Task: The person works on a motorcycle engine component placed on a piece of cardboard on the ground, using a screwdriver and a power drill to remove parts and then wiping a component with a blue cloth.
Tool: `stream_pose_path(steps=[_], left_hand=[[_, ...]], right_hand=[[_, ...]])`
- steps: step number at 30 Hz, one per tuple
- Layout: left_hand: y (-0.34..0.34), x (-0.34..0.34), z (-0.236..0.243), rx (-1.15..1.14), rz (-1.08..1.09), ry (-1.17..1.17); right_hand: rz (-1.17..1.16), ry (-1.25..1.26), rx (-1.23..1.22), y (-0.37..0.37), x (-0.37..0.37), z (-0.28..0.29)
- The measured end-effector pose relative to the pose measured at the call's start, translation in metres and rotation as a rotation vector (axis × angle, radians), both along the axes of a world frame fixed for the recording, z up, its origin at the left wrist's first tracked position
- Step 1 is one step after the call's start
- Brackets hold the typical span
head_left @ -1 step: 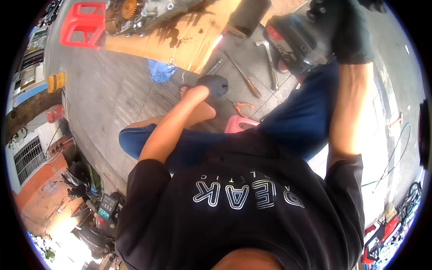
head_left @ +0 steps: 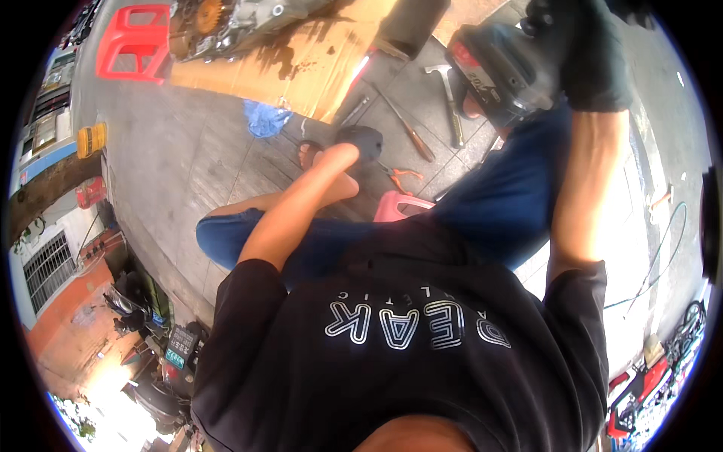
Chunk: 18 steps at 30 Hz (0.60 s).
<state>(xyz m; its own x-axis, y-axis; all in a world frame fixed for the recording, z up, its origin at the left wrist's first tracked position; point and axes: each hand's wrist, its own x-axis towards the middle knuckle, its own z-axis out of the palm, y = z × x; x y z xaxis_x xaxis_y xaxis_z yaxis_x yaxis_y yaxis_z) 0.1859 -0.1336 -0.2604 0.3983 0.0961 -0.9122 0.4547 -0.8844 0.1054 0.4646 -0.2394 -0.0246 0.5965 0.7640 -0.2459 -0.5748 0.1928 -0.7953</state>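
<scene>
My right hand, in a black glove, is closed at the upper right around a dark cordless power tool. The tool's big battery pack, grey with a red patch, faces the middle of the view. Low over the floor, beside my foot, is my left hand, also in a black glove. Its fingers blend into the dark glove, so their pose is unclear. Just right of it lie orange-handled pliers. Beyond are a screwdriver with a brown handle and a hammer.
An engine part with an orange gear rests at the back left on stained cardboard. Around it are a red stool, a blue crumpled cloth and a dark block-shaped thing. A pink stool shows beneath me.
The whole view has shifted slightly. Both hands and the power tool keep nearly the same places.
</scene>
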Motion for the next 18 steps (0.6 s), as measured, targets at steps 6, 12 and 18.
stream_pose_path(steps=[6,12,18], left_hand=[[-0.069,0.05,-0.14,-0.007,0.069,-0.473],[-0.08,0.052,-0.198,-0.103,0.137,-0.613],[-0.052,0.108,-0.126,0.081,-0.193,-0.858]], right_hand=[[-0.358,-0.378,-0.341,-0.062,0.047,-0.004],[-0.282,-0.386,-0.471,-0.074,0.054,-0.016],[-0.411,-0.089,-0.337,-0.058,0.047,-0.005]])
